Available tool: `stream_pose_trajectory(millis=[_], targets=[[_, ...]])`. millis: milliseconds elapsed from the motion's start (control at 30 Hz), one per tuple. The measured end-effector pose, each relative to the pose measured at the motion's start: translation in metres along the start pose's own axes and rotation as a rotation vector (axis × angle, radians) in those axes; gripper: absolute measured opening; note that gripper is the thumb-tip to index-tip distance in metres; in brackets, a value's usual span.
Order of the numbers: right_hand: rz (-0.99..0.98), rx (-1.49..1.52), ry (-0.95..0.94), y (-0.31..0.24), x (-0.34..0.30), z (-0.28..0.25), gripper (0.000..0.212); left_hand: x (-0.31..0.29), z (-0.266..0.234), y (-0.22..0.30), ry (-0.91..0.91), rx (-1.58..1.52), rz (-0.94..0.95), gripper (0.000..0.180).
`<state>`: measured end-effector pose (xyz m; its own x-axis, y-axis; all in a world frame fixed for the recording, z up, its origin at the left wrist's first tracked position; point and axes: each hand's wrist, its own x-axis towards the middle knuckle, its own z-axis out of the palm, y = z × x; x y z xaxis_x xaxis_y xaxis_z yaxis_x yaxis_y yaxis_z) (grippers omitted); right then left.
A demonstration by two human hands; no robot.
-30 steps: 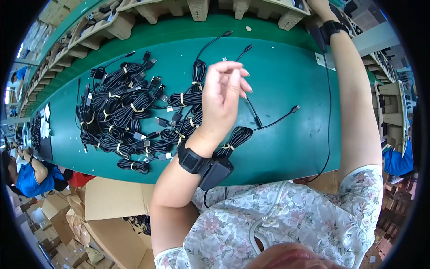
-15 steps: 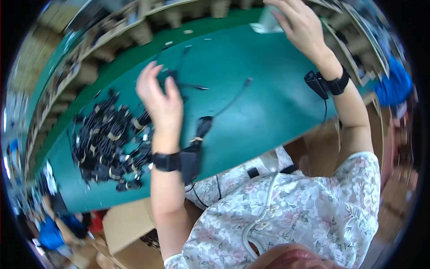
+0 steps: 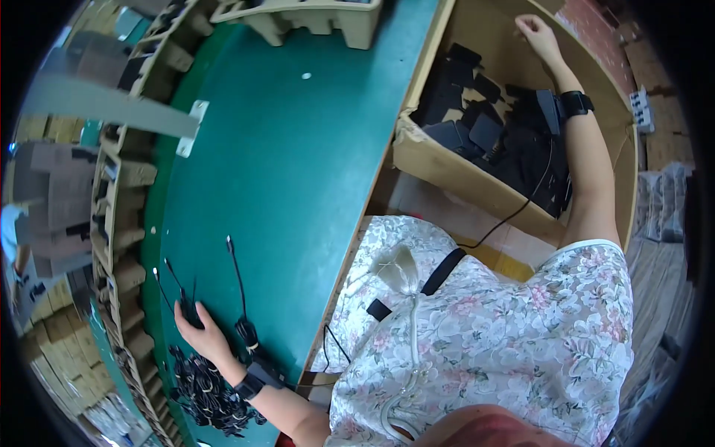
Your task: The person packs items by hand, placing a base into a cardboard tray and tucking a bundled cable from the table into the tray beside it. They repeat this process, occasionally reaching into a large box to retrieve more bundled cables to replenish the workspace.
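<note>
My left hand (image 3: 202, 335) is over the table at lower left, thumb and fingers apart. Between them lies a black cable bundle (image 3: 190, 314), with its thin leads stretching past the fingertips; no firm grip on it shows. Beside this hand is another tied black cable (image 3: 246, 331), its lead pointing away across the table. Nearer the lower edge sits a pile of coiled black cables (image 3: 208, 391). My right hand (image 3: 540, 36) hangs over the far part of a cardboard box (image 3: 462, 170), fingers curled together and nothing visible in them. Several flat black pieces (image 3: 485, 130) fill the box below my forearm.
The green table (image 3: 298, 156) runs along my left. A grey post (image 3: 112, 108) with a white foot stands at its far side. Tan trays (image 3: 316, 16) line the back edge. A thin black wire (image 3: 514, 216) trails from my right wrist device.
The view has swung right, bringing the cardboard box into sight. My right hand has moved from above the table to over the box. My left hand stays by the cables, now around the bundle.
</note>
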<state>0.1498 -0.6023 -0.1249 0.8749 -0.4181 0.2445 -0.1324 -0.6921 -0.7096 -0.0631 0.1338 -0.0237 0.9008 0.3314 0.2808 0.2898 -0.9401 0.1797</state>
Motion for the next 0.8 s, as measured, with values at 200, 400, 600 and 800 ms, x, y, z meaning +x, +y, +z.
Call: stream_pose_trajectory(millis=[200,400,600,800], targets=[[0.395,-0.525,-0.22,0.123,-0.126,-0.01,0.027,-0.004,-0.001,-0.028,-0.051,-0.047,-0.028,0.039],[0.05,-0.656,-0.263,0.121,-0.2,-0.016,0.02,-0.001,0.003,-0.04,-0.08,0.115,0.074,0.038],[-0.107,-0.378,-0.773,0.043,-0.26,0.029,0.045,0.0,0.008,-0.049,-0.072,0.139,0.118,0.037],[-0.062,-0.447,-0.827,0.003,-0.289,0.072,0.084,-0.002,0.014,-0.049,-0.066,0.124,0.117,0.035]])
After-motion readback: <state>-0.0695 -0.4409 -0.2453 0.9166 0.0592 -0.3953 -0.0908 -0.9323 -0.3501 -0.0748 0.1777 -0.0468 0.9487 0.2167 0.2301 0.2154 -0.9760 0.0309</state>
